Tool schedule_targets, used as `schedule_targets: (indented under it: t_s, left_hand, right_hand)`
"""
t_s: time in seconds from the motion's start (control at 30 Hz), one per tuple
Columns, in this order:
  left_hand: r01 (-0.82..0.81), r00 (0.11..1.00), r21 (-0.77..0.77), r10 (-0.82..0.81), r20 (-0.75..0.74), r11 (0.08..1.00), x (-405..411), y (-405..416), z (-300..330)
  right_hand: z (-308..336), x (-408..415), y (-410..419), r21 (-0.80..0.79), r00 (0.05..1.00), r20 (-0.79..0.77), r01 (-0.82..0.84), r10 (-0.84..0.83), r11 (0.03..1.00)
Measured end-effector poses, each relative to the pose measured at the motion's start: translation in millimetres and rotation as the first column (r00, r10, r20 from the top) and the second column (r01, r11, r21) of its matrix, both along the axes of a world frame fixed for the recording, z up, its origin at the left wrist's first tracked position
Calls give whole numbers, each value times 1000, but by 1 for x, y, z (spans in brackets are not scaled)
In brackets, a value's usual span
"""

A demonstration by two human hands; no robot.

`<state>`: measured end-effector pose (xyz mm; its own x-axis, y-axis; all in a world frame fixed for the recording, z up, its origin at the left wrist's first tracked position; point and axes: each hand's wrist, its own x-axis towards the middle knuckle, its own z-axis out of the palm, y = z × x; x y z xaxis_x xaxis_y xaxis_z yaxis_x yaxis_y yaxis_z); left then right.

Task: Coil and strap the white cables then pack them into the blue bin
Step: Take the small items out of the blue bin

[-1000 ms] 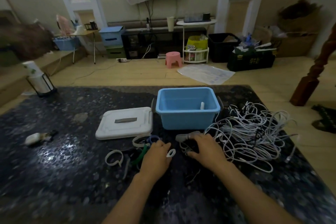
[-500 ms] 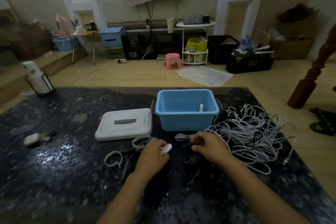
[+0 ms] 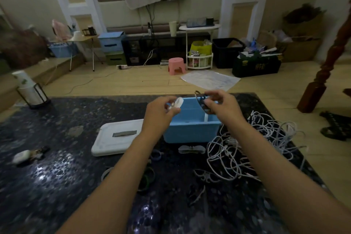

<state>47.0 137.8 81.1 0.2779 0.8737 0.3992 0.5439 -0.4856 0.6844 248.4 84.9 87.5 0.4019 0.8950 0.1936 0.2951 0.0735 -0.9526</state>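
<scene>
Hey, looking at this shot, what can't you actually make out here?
- Bin contents, head view: the hands and near wall hide most of the inside; one white piece shows.
- White item in left hand: blurred, shape unclear.
- Dark strap in right hand: fingers cover part.
- Straps on table: dim, blurred.

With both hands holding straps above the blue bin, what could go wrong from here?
1. The white cables lie in one tangled pile; pulling one out may drag others off the table's right edge.
2. The left hand pinches a white strap and the right hand a dark strap, both over the blue bin. A dropped strap would likely fall inside.
3. More dark straps on the dark table are easy to overlook.
</scene>
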Motion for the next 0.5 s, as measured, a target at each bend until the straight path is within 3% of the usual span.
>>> schedule_targets:
  t_s: [0.17, 0.3, 0.5]
  left_hand:
    - [62, 952, -54, -75, -297, 997, 24, 26, 3]
    - [123, 955, -55, -133, -263, 991, 18, -16, -26]
    - [187, 863, -422, -354, -362, 887, -3, -88, -96]
  right_hand:
    - [1, 14, 35, -111, 983, 162, -69, 87, 991]
    - [-14, 12, 17, -116, 969, 227, -75, 100, 990]
    - [-55, -3, -28, -273, 862, 416, -187, 292, 943]
